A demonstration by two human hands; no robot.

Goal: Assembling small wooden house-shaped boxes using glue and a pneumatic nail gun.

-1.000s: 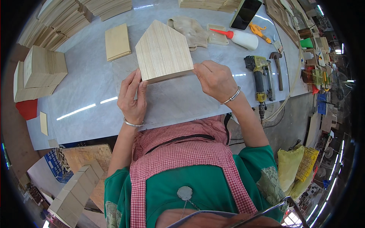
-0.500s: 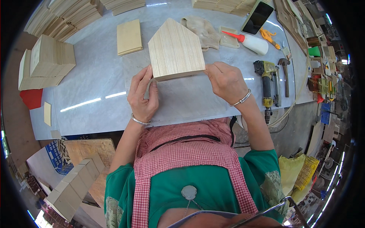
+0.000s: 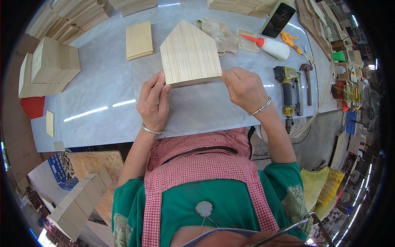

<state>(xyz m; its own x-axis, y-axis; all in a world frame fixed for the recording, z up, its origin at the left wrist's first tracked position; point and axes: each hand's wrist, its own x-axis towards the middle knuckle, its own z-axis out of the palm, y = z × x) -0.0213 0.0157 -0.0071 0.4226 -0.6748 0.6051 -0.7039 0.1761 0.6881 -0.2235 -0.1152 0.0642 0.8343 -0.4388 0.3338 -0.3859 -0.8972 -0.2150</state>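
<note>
A house-shaped wooden piece with pale grain and a pointed top stands or lies on the grey table in front of me. Its near edge shows some thickness. My left hand pinches the near left corner, thumb and fingers drawn together. At the near right corner my right hand grips the edge with curled fingers. Just beyond the piece lies a crumpled beige cloth. To its left is a small stack of flat rectangular wooden boards.
On the right lie a glue bottle with a red nozzle, a phone, a nail gun with its hose, and a hammer. Stacked wooden panels stand at the left, beside a red house-shaped piece.
My left thumb has moved in against the wooden piece's near edge. The phone's screen has lit up. My right hand and the piece stay nearly where they were.
</note>
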